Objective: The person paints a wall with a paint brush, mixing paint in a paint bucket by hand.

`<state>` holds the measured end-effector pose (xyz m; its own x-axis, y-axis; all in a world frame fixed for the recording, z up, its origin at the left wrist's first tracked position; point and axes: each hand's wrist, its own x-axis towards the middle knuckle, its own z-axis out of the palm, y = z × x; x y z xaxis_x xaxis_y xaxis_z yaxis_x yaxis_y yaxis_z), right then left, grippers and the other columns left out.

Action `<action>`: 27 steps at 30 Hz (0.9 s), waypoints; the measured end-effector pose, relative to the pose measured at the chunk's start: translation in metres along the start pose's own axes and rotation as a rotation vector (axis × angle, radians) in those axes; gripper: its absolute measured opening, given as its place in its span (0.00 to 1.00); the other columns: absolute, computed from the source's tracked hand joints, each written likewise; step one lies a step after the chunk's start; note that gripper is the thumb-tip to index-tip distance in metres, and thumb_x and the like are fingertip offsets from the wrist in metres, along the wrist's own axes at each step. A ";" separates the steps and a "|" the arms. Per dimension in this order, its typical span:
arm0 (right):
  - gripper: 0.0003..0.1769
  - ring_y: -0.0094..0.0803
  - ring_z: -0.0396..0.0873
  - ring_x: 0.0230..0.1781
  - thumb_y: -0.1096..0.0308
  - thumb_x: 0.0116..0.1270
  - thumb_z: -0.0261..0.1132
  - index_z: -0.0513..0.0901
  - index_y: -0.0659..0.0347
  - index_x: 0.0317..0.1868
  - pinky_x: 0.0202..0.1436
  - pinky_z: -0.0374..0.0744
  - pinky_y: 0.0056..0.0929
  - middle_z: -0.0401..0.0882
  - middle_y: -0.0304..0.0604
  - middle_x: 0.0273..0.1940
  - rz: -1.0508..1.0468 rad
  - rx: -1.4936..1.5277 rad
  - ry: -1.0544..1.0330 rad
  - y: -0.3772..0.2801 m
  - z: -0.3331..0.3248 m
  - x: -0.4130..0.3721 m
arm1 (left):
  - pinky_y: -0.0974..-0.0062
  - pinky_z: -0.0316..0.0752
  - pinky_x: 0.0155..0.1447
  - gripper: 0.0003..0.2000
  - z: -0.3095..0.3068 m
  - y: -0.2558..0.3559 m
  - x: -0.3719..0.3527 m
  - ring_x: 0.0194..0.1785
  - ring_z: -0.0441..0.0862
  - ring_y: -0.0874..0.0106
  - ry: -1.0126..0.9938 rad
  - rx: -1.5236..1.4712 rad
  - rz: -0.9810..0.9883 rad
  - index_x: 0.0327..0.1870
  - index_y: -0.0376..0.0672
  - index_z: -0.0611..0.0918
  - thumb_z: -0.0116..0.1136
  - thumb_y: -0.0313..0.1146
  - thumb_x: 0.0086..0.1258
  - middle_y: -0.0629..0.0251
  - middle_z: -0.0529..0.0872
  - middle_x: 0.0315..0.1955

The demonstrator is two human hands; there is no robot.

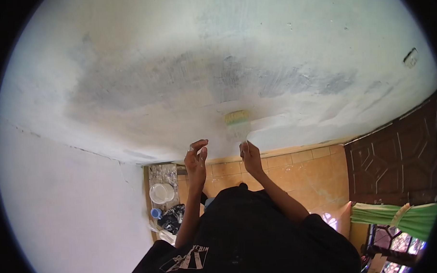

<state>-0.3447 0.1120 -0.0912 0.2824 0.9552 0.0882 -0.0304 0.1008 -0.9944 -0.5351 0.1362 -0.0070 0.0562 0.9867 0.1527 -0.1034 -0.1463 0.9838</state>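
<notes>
My right hand [251,157] is closed round the pale handle of a wide paintbrush [237,118]. Its yellowish head, with a greenish band below it, points up and overlaps the wall [179,123] in this view. Grey, streaky patches spread over the pale wall around and above the brush. To the left, my left hand [196,161] is raised in front of the lower wall, fingers bent and thumb apart from them, with nothing between. White smears mark its fingers.
On the left, a paint-spattered bench [163,173] bears a white tub [161,193], a blue cup [156,213] and a dark, white-stained bundle [172,220]. Orange tiles [302,181] cover the floor. At right are a dark wooden door [397,159], a green curtain [385,215] and a wall switch [410,58].
</notes>
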 end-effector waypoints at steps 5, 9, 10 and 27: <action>0.27 0.15 0.55 0.16 0.45 0.80 0.47 0.66 0.57 0.27 0.19 0.55 0.20 0.58 0.28 0.18 -0.160 0.028 0.071 -0.088 -0.004 0.019 | 0.70 0.71 0.63 0.10 0.015 0.008 0.000 0.59 0.77 0.71 -0.036 0.109 -0.043 0.52 0.36 0.80 0.56 0.32 0.76 0.61 0.81 0.54; 0.28 0.14 0.54 0.15 0.45 0.80 0.47 0.65 0.56 0.26 0.18 0.55 0.20 0.57 0.27 0.18 -0.105 0.003 0.080 -0.082 -0.019 0.045 | 0.69 0.74 0.61 0.09 0.030 0.016 0.004 0.60 0.77 0.71 -0.049 0.137 -0.065 0.51 0.36 0.79 0.56 0.31 0.76 0.59 0.78 0.61; 0.28 0.14 0.54 0.15 0.46 0.80 0.46 0.65 0.56 0.26 0.18 0.54 0.20 0.57 0.27 0.18 -0.118 -0.028 0.085 -0.061 -0.024 0.050 | 0.69 0.74 0.61 0.09 0.033 0.016 0.006 0.61 0.77 0.70 -0.050 0.131 -0.056 0.51 0.36 0.79 0.56 0.31 0.76 0.59 0.77 0.62; 0.27 0.14 0.52 0.14 0.46 0.81 0.45 0.65 0.56 0.27 0.17 0.54 0.19 0.57 0.27 0.18 -0.204 -0.109 0.051 -0.028 -0.043 0.032 | 0.68 0.76 0.59 0.09 0.046 0.013 -0.001 0.62 0.76 0.67 -0.049 0.205 -0.017 0.51 0.39 0.79 0.55 0.31 0.76 0.59 0.76 0.63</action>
<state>-0.2939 0.1281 -0.0631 0.3197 0.9027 0.2878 0.1356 0.2570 -0.9569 -0.4908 0.1301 0.0098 0.1047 0.9853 0.1349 0.1023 -0.1455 0.9840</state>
